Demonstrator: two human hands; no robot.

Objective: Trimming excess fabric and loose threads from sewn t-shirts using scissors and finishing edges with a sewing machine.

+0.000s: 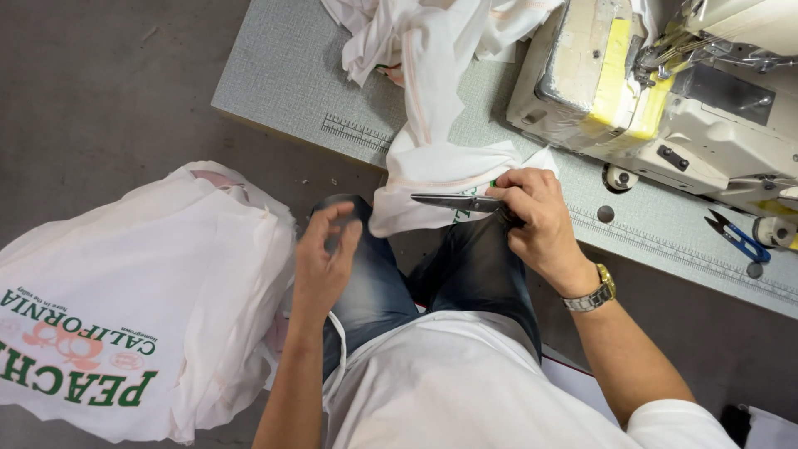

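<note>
Overhead: grey table [283,75]; sewing machine [665,91]; dark floor [100,83].

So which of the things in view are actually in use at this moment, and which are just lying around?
In use:
- scissors, held in the right hand
- white garment hanging off the table edge
- left hand, open above the lap, holding nothing

Lying about:
- stack of printed white shirts
- blue thread snips
- sewing machine

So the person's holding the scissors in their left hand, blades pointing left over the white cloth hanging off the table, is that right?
Not quite: the head view shows the scissors in the right hand, not the left. The left hand is open and holds nothing. The blades do point left over the white cloth.
</note>
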